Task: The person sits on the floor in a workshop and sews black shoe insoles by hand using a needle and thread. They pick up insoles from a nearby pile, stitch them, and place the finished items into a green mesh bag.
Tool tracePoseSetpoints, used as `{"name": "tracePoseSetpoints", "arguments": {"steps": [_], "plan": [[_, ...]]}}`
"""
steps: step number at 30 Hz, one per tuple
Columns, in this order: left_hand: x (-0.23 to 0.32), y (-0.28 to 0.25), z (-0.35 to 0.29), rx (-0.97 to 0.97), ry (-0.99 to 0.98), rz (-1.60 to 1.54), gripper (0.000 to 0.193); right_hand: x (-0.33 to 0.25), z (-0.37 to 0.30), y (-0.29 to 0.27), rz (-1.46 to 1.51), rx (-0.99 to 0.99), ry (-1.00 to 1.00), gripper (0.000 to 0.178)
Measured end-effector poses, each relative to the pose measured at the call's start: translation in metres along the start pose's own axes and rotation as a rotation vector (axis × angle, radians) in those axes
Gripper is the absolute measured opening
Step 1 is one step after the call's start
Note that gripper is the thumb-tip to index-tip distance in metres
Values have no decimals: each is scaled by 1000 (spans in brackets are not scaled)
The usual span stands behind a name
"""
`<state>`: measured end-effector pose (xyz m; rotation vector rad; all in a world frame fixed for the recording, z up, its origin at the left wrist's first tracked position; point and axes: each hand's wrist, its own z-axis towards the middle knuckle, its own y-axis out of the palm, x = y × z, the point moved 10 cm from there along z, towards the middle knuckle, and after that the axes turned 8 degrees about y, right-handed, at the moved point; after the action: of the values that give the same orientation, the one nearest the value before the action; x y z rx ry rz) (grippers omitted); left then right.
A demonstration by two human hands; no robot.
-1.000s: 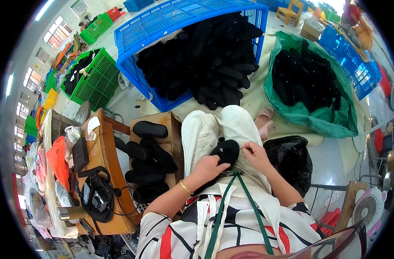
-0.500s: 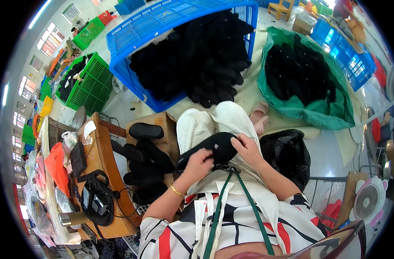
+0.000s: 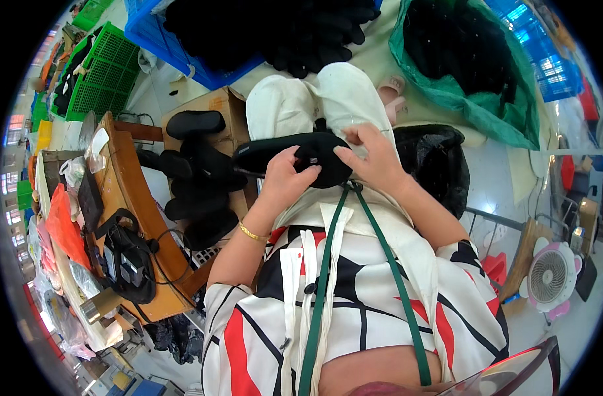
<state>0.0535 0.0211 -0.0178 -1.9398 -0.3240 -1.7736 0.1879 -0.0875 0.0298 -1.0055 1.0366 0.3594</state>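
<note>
A black slipper (image 3: pixel 268 146) lies crosswise above my lap, toe end to the left, with a small pale mark near its right end. My left hand (image 3: pixel 287 177) is closed on the near edge, thumb and fingers pinched beside that mark. At the right end, my right hand (image 3: pixel 376 157) grips the rim between thumb and bent fingers. The fingertips beneath the slipper are hidden. White cloth (image 3: pixel 354 99) covers my knees just beyond it. Several more black slippers (image 3: pixel 196 123) are piled in a cardboard box (image 3: pixel 237 117) to the left.
A blue crate (image 3: pixel 143 33) of black pieces stands ahead, beside a green sack (image 3: pixel 440 109) of similar ones. A black plastic bag (image 3: pixel 446 168) is at my right. Leftward is a wooden table (image 3: pixel 126 198) with a black bag (image 3: pixel 126 264); a fan (image 3: pixel 551 277) stands far right.
My view has shifted, so the surroundings sit higher in the picture. The slipper is now more level, and my left hand's thumb and fingers have come round toward the pale mark.
</note>
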Motion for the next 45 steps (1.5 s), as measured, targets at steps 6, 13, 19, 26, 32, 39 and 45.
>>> {"name": "tracePoseSetpoints", "arguments": {"steps": [6,13,19,26,32,39,45], "plan": [[11,13,1,-120,75,286,25,-34,14,34,-47,-170,-233,24],[7,6,-13,55,183,292,23,27,10,48,-57,-81,244,30],[-9,8,-11,-27,50,193,27,27,13,53,-57,-171,254,34],[-43,3,-2,139,-188,-214,28,34,15,29,269,43,265,24],[-38,-6,30,455,-192,-738,19,40,22,-1,374,197,235,25],[-28,12,58,493,-292,-875,24,43,48,9,226,166,277,32],[-49,14,68,485,-314,-860,20,34,56,12,175,211,148,18]]}}
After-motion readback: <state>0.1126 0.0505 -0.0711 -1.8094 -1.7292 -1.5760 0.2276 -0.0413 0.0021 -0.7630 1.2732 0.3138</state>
